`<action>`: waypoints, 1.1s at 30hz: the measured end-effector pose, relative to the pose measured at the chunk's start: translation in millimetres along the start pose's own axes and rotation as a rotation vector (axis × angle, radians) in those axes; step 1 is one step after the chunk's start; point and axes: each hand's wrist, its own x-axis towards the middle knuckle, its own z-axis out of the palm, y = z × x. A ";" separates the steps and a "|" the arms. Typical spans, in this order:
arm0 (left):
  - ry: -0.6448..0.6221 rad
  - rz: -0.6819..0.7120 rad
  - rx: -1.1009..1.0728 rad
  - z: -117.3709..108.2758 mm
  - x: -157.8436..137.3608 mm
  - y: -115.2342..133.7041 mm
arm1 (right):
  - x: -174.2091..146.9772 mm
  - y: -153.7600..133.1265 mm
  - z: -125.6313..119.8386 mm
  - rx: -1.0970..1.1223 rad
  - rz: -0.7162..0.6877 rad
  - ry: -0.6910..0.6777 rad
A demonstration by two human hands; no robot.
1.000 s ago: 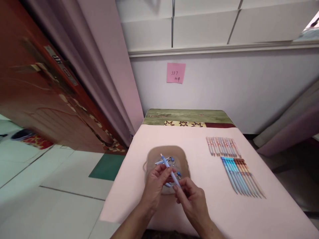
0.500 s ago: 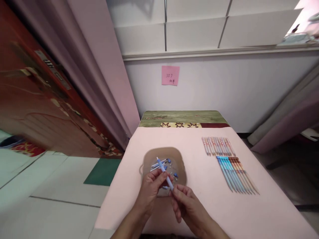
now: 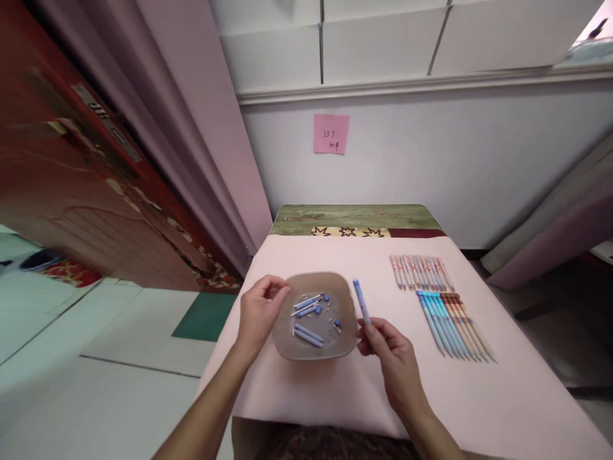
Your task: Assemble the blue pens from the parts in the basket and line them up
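head view: right hand [image 3: 390, 358] holds one blue pen [image 3: 361, 300] beside one basin [image 3: 322, 280]
left hand [image 3: 260, 308] narrow at the basin's left rim, contact unclear; about four blue barrels [image 3: 309, 337] lie inside among loose parts [image 3: 326, 298]; two pen rows [image 3: 433, 321] rightward; one pink note [image 3: 331, 135] reads "357", smaller characters illegible.

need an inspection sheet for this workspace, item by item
surface: pink tablecloth, green patterned strip showing at the far end
job's things: beige tub with blue pen parts inside; blue pen above its right side
clutter: clear pens and blue-and-brown pens, in rows
grip: left hand at tub's left rim, contact unclear; right hand holds the blue pen
cables: nothing seen
surroundings: pink sticky note on wall, red door
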 end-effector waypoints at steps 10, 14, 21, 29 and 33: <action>-0.701 0.344 0.597 92.4 34.5 -33.0 | -8.7 14.2 -26.7 0.133 0.110 0.052; -0.749 0.350 0.555 106.0 37.1 -38.6 | -13.7 14.1 -35.4 0.159 0.142 0.061; -0.556 0.235 0.377 87.5 20.8 -7.3 | -14.3 11.7 -38.0 0.078 0.090 0.030; -0.246 -0.568 -0.923 68.7 -39.1 51.9 | -22.2 19.5 -21.5 -0.101 -0.072 -0.086; -0.183 -0.626 -0.999 63.9 -50.4 50.2 | -34.3 29.2 -16.6 -0.127 -0.110 -0.034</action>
